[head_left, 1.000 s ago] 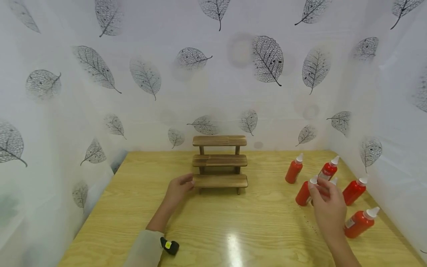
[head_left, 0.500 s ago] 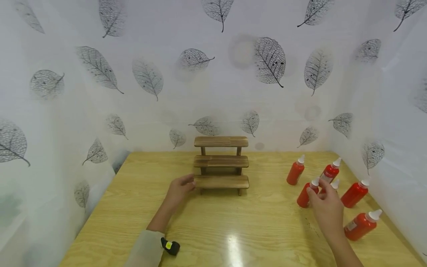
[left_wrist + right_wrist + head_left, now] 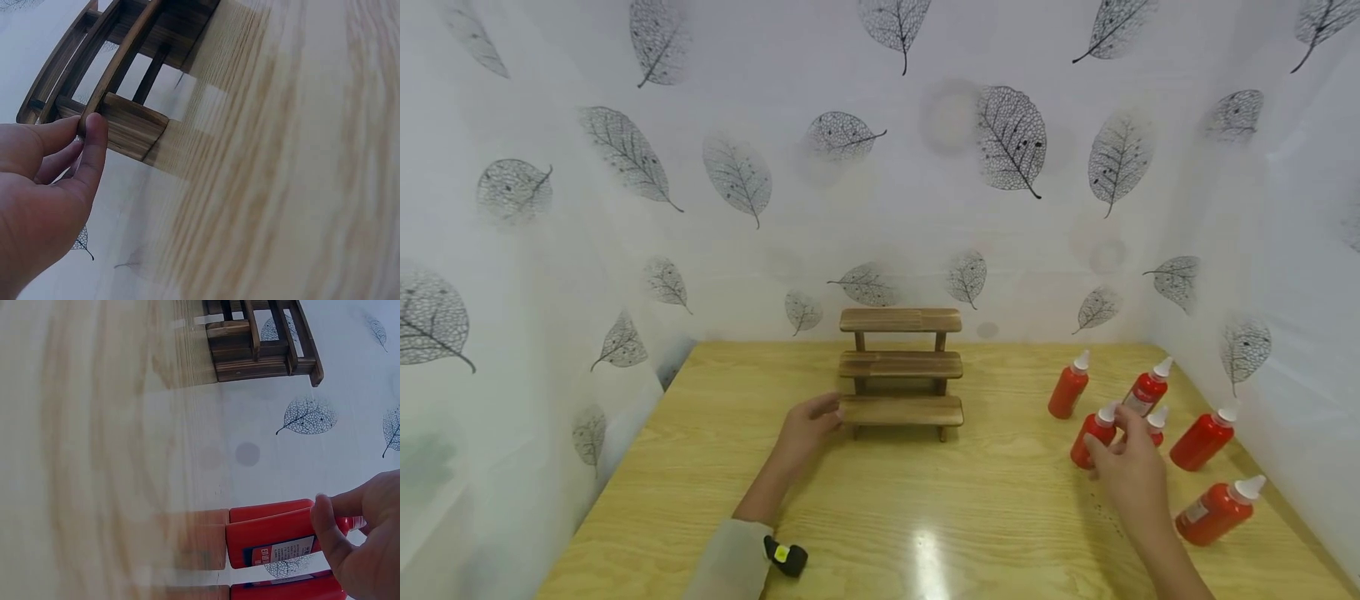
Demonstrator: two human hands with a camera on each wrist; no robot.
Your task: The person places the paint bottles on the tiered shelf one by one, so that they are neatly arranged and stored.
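Observation:
A three-step wooden display stand [image 3: 901,364] stands at the middle back of the table. My left hand [image 3: 805,429] pinches the left end of its lowest step, thumb and fingertips meeting at the edge in the left wrist view. On the right, my right hand [image 3: 1131,479] holds a red squeeze bottle [image 3: 1092,437] with a white pointed cap near its top. Seen from the right wrist, the thumb lies across the upper part of this bottle [image 3: 275,540], just above its label. It stands upright on the table.
Several more red squeeze bottles surround the right hand: one behind to the left [image 3: 1067,392], one at the back [image 3: 1146,392], one right [image 3: 1202,440] and one nearer the front [image 3: 1213,515]. A leaf-patterned white curtain [image 3: 910,208] encloses the wooden table [image 3: 985,500].
My right hand has shifted slightly left, its thumb and fingers coming to the upper part of the squeeze bottle. The left hand keeps its place on the stand. The head view has drifted slightly.

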